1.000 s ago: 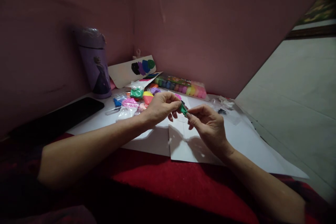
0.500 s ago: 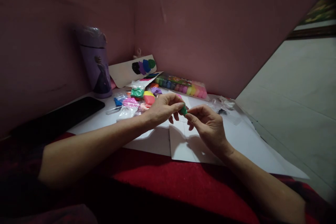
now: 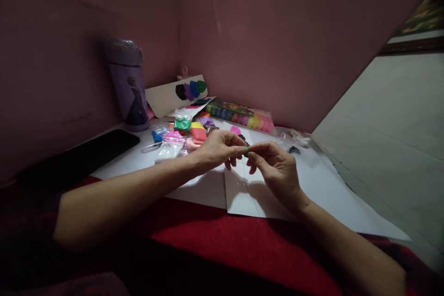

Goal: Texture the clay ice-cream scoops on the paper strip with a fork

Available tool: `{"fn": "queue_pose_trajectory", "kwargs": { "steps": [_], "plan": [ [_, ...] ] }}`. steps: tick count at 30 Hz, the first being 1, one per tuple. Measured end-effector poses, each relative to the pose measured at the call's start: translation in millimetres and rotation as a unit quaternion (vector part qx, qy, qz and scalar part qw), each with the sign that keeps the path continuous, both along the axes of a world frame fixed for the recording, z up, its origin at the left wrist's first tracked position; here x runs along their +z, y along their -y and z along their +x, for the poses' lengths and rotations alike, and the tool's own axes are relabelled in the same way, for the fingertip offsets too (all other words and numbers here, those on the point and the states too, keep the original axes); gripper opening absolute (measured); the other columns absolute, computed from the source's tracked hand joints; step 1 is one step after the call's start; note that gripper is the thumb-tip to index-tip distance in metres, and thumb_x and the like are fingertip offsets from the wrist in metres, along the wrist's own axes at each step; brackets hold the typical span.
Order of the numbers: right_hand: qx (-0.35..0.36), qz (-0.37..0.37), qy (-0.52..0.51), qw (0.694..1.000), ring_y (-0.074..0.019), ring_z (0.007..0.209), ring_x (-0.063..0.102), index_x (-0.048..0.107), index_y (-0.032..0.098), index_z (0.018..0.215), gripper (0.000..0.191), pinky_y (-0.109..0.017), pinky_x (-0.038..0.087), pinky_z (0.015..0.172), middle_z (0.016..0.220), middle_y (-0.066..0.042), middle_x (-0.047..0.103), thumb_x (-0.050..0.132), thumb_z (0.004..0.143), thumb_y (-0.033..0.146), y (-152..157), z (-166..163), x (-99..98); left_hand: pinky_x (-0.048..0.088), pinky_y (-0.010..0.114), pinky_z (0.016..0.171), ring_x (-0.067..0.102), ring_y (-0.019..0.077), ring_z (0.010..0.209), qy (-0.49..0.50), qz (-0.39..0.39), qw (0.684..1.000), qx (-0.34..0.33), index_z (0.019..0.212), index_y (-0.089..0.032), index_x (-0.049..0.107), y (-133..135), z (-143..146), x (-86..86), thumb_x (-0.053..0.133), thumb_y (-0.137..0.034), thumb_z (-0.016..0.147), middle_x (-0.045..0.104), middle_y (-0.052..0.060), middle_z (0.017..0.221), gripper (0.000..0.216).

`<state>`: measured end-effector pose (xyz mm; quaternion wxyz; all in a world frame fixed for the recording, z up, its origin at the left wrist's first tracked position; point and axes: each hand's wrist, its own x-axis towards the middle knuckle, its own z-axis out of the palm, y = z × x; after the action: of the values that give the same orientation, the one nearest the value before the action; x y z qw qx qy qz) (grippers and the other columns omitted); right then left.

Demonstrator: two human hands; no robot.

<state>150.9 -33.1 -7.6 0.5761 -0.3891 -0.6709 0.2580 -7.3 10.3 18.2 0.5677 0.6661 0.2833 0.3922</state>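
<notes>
A small piece of green clay is pinched between the fingertips of both hands above white paper sheets. My left hand comes in from the left, thumb and forefinger closed on the clay. My right hand meets it from the right, fingers curled and pinching the same piece. Only a sliver of the green shows between the fingertips.
Bagged clay lumps in several colours lie behind the hands, with a tray of coloured clay sticks by the pink wall. A purple tumbler, a card with colour blobs and a black phone sit left. Red cloth covers the near edge.
The green clay showed more between the fingers earlier; now the two pinches have closed together so little of it shows. Both hands have dropped slightly.
</notes>
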Motion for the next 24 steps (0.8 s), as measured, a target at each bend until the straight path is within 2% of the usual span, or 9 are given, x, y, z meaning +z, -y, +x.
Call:
{"fn": "queue_pose_trajectory", "kwargs": {
  "steps": [3,8,12,18,24],
  "plan": [
    [0.005,0.003,-0.012,1.000,-0.0124,0.060,0.060,0.063,0.018,0.086,0.006,-0.025,0.052,0.048,0.070,0.000,0.062,0.065,0.081,0.018,-0.1,0.5,-2.0,0.042,0.018,0.036,0.051,0.0079,0.040,-0.021,-0.009,1.000,0.007,0.069,-0.009,0.060,0.8,0.0,1.3,0.059,-0.010,0.079,0.054,-0.002,0.047,0.009],
    [-0.007,0.011,-0.022,1.000,-0.0131,0.062,0.061,0.063,0.018,0.089,0.010,-0.024,0.051,0.046,0.074,-0.001,0.063,0.066,0.080,0.018,-1.3,0.0,-3.2,0.043,0.018,0.037,0.051,0.0077,0.039,-0.007,-0.011,1.000,0.017,0.067,-0.009,0.059,1.0,0.4,1.5,0.058,-0.004,0.077,0.056,-0.001,0.046,0.011],
    [-0.020,0.011,-0.020,1.000,-0.0124,0.059,0.061,0.063,0.018,0.086,0.008,-0.024,0.051,0.045,0.070,0.000,0.064,0.067,0.079,0.017,-2.9,0.9,-2.2,0.044,0.018,0.038,0.054,0.0076,0.041,0.004,-0.008,1.000,0.018,0.071,-0.007,0.062,0.3,0.4,0.4,0.058,-0.002,0.074,0.059,0.000,0.052,0.008],
    [-0.040,0.014,-0.012,0.999,-0.0118,0.056,0.060,0.064,0.017,0.083,0.004,-0.023,0.050,0.045,0.066,0.001,0.063,0.066,0.080,0.017,-3.5,3.2,-2.1,0.047,0.019,0.037,0.058,0.0094,0.043,0.027,-0.016,0.999,-0.021,0.075,-0.007,0.062,-0.4,-0.4,-1.1,0.062,-0.005,0.072,0.063,0.002,0.057,0.003],
    [-0.028,0.013,0.013,0.999,-0.0110,0.054,0.059,0.067,0.017,0.087,0.006,-0.025,0.051,0.048,0.068,0.000,0.064,0.063,0.083,0.018,-0.5,1.4,-0.8,0.046,0.021,0.035,0.060,0.0119,0.043,0.023,-0.023,0.999,-0.029,0.082,-0.010,0.060,-4.2,-0.2,-6.9,0.066,-0.010,0.072,0.064,0.002,0.059,0.012]
  ]
}}
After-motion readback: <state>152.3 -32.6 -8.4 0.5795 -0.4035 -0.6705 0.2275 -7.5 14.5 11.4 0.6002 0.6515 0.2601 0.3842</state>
